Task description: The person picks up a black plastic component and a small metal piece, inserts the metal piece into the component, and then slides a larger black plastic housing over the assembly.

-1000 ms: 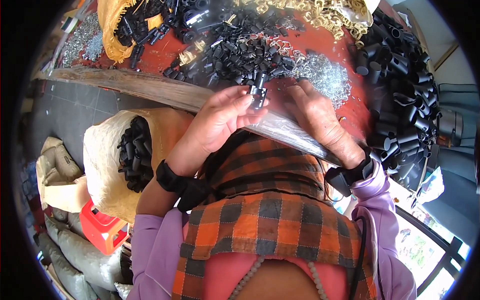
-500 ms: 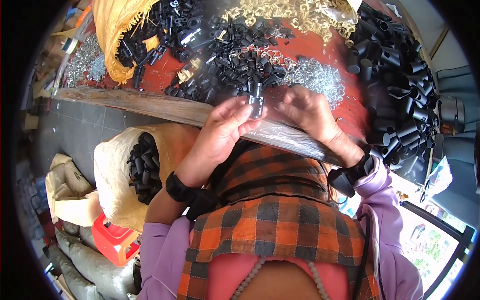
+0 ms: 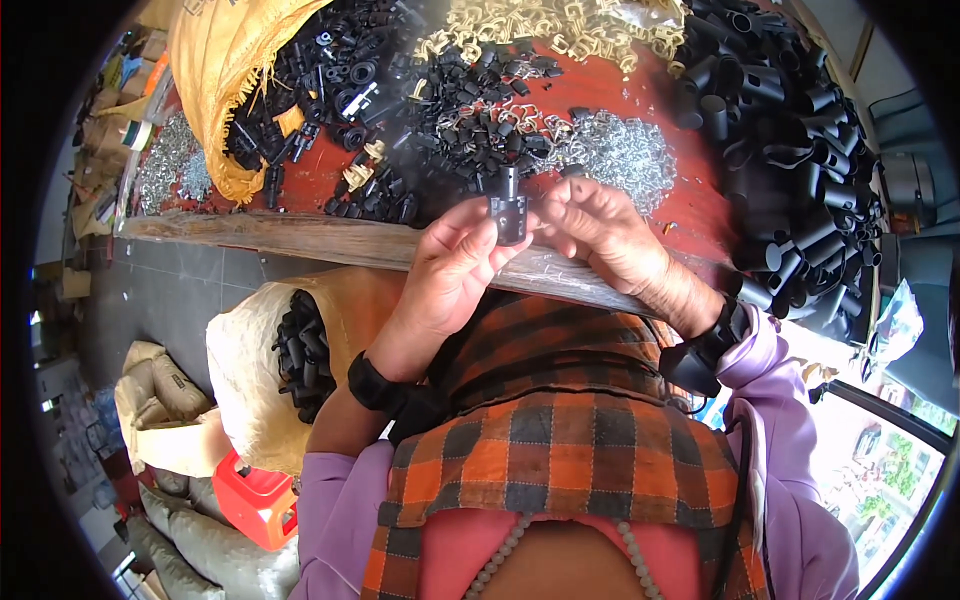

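Observation:
Near the table's front edge, my left hand (image 3: 452, 262) grips a black plastic cylindrical fitting (image 3: 510, 218) between thumb and fingers. The fitting stands upright, with a narrower neck at its top and small holes in its side. My right hand (image 3: 605, 232) is closed in a pinch at the fitting's right side; whatever its fingertips hold is too small to make out. Just beyond the hands lies a heap of small black plastic pieces (image 3: 470, 140). A pile of silvery wire springs or clips (image 3: 622, 155) is beyond my right hand.
Beige plastic clips (image 3: 560, 30) lie at the table's back. Black tubes (image 3: 800, 190) cover its right side. A yellow woven sack (image 3: 225, 80) with black parts stands at the left. Below the wooden edge (image 3: 270, 232) are an open sack of black parts (image 3: 250, 350) and a red container (image 3: 255, 500).
My right hand has moved left, up to the fitting's side. My left hand keeps its hold on the fitting. The whole view has shifted slightly.

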